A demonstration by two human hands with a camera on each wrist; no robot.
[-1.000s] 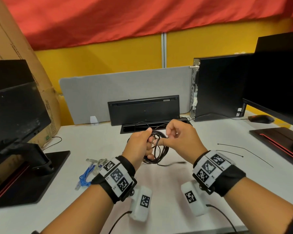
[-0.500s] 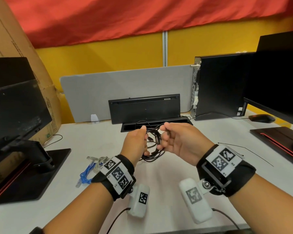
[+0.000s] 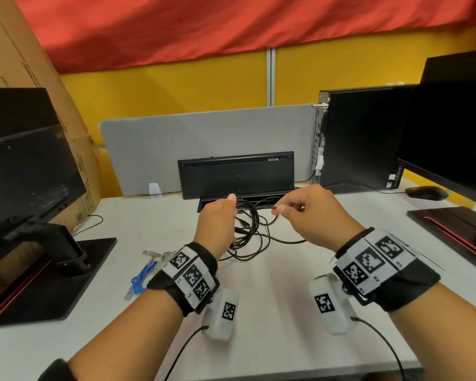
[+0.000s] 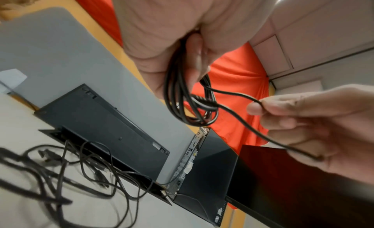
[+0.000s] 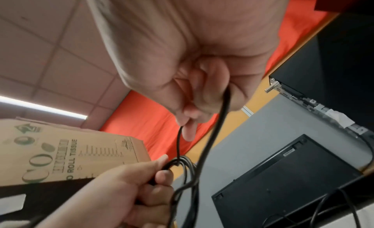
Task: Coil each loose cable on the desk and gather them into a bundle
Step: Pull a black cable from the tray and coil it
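over white desk (image 3: 272, 292), left hand (image 3: 217, 224) grips black cable coil (image 3: 249, 224); right hand (image 3: 311, 213) pinches its strand.

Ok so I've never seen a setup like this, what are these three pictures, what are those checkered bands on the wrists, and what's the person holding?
No machine here: a person works with bare hands, wearing wrist bands with printed marker squares and a small camera under each wrist. The big picture comes from a camera on the head, looking down at a white desk. The other two look along each hand from the wrist.

The left hand grips a black cable coil of several loops. The right hand pinches the loose strand running off that coil, seemingly about to lay on another loop.

On the desk: a loose tangle of black cables, a blue cable at the left, two monitors, a keyboard propped upright, a desktop computer and a mouse.
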